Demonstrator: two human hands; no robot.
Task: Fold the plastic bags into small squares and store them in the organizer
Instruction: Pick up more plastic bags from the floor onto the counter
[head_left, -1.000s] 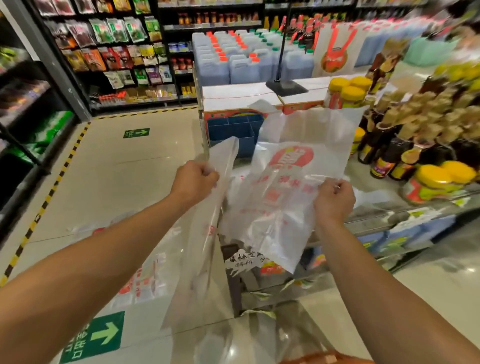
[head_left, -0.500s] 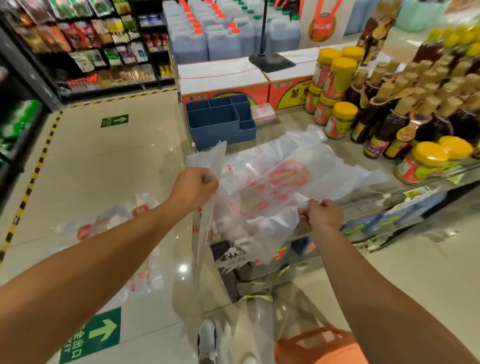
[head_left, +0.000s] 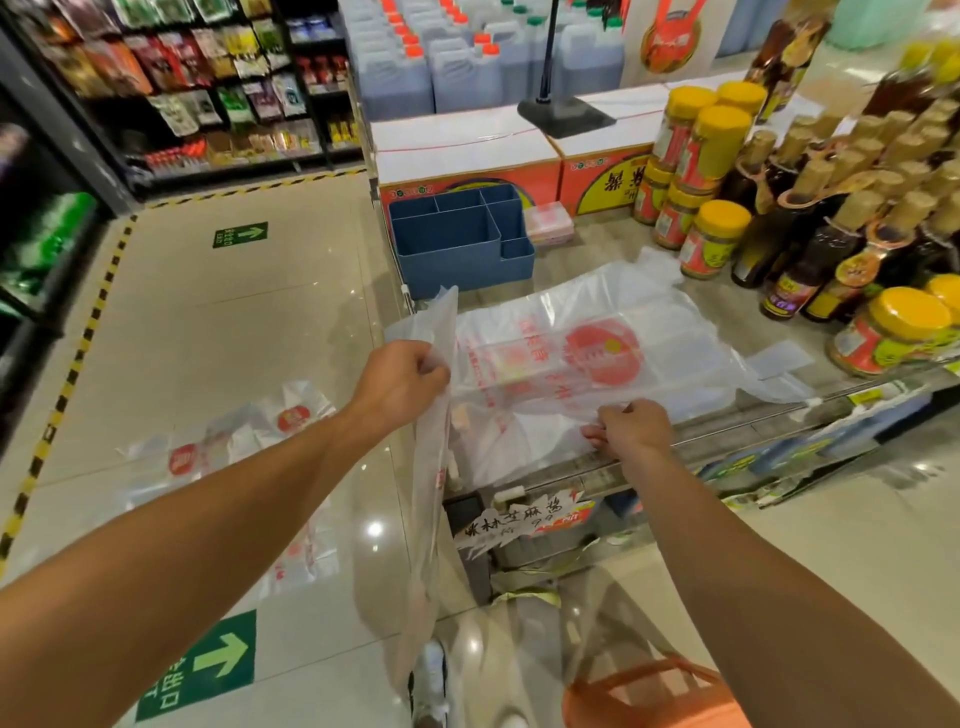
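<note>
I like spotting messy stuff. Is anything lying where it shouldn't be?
Yes. Several plastic bags lie loose on the shop floor, left of the shelf, not in the blue organizer. That looks odd for a walkway.

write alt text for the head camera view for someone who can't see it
A person's right hand pinches the near edge of a clear plastic bag with a red logo, spread flat on a shop shelf, while the left hand holds another bag hanging down. A blue organizer stands behind.
</note>
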